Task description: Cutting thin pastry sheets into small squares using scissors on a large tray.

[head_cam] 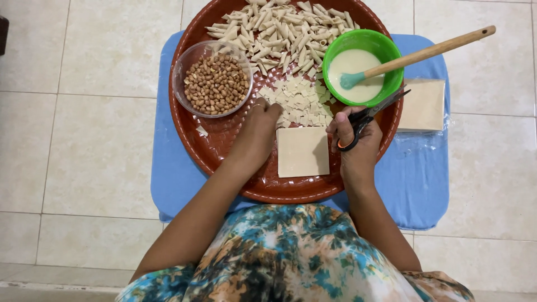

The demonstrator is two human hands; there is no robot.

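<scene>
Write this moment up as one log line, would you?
left hand: on cut wrapper squares | right hand: holds scissors | whole wrapper sheet: between hands, on woven tray

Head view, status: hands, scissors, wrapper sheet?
Right hand grips scissors, blades shut. Left hand on cut squares. Wrapper sheet flat on tray between hands, nothing on it.

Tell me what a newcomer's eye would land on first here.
The big round brown tray on a blue mat dominates. At its right rim a bright green bowl holds pale paste; a clear bowl of peanuts sits left. The right hand grips scissors beside a square pastry sheet.
</scene>
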